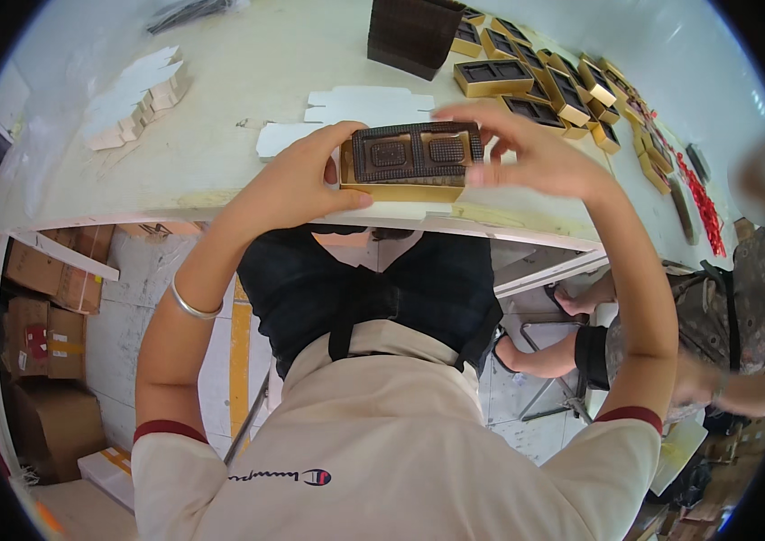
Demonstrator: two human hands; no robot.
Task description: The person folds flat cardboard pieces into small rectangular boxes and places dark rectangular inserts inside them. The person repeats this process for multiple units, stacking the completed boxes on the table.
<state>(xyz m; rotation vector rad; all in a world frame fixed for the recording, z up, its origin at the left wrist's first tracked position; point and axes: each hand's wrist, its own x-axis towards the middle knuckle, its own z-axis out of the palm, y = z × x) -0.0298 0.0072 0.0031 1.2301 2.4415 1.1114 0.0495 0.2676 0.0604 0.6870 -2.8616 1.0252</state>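
Note:
A gold box [400, 193] is held level near the front edge of the table. On top of it sits a dark brown plastic tray [417, 153] with two square hollows, slightly askew to the box's rim. My left hand [317, 173] grips the left end of the box, thumb along its near side. At the right end, my right hand [531, 151] curves round the tray, its index finger over the far edge and its thumb slightly smeared by motion. Behind and partly under the box lies a flat white carton blank [366, 97].
Several gold boxes with brown trays [496, 76] crowd the back right. A dark brown stack [412, 36] stands at the back middle. White folded cartons [139, 97] lie at the left. Red strips [698, 194] lie far right, near another person [734, 316].

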